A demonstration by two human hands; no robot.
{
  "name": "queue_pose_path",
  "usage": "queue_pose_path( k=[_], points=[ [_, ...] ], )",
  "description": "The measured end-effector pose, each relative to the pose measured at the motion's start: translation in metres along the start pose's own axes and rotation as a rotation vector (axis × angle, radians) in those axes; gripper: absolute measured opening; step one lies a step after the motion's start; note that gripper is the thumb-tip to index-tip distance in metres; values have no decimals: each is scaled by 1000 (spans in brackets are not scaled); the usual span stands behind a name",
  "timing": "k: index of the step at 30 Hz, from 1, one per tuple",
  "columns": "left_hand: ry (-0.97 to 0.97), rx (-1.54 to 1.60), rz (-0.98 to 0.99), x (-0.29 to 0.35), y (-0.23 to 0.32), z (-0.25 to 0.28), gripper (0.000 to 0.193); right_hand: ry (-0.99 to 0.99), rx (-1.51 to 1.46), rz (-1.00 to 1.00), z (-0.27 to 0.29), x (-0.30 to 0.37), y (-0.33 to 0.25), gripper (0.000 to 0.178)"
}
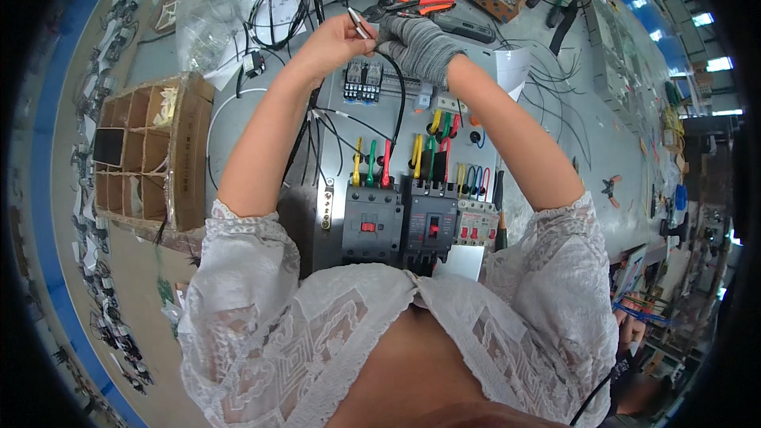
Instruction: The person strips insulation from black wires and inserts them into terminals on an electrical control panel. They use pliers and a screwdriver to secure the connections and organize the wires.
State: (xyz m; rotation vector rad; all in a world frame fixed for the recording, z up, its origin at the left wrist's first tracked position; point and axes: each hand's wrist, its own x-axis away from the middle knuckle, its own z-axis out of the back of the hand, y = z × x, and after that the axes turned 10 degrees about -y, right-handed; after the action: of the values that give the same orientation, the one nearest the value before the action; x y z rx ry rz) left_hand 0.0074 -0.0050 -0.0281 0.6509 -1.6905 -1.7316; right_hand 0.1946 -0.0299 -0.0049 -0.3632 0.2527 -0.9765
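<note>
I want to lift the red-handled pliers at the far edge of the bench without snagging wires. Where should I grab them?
Take the red-handled pliers by the two handles, coming from the right, probably. The handles splay out to that side and lie flat on the bench, while the jaw end points left toward the black wire bundle and both hands.

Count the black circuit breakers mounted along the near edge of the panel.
2: a wider breaker on the left and a narrower breaker right beside it; the sleeves may hide more.
</note>
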Motion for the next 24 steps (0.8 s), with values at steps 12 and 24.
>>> queue_pose_path(
  k=[12,24],
  points=[
    [-44,-118,-16,4,-2,-3,11,-684,-925,-352,20,-15,26,18],
    [-52,-20,-33,-2,-13,5,15,-681,-1216,-615,22,-31,23,14]
  ],
)
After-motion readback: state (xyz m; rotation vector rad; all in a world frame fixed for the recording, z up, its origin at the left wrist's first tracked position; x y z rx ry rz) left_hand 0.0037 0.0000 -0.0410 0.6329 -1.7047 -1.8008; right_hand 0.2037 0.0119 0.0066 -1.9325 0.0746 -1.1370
